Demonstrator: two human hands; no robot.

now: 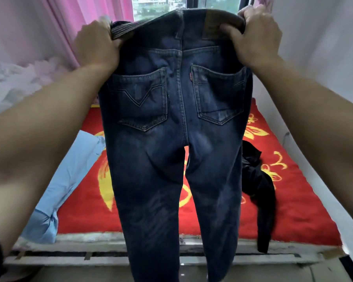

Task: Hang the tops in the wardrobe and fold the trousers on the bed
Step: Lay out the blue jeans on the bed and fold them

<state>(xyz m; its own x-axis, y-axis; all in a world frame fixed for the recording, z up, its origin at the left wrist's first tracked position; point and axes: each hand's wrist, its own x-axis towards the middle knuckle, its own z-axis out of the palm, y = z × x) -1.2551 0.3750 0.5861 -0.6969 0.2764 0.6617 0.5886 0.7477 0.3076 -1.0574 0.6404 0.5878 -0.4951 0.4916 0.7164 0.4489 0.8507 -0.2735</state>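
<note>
1. Both forearms reach forward from the lower corners, holding dark blue jeans (171, 139) up by the waistband, back pockets facing the camera.
2. Left hand (96, 47) has its fingers curled round the waistband's left end; right hand (255, 37) grips the right end the same way.
3. Jeans hang straight between the hands, legs dangling over the bed's red floral blanket (293, 190); the hems are out of view.
4. Brown waistband patch (211, 25) and small red pocket tab (190, 75) perhaps carry a brand, but are too blurred to read.
5. Light blue shirt (69, 180) lies on the blanket's left side, a black garment (257, 186) on its right.
</note>
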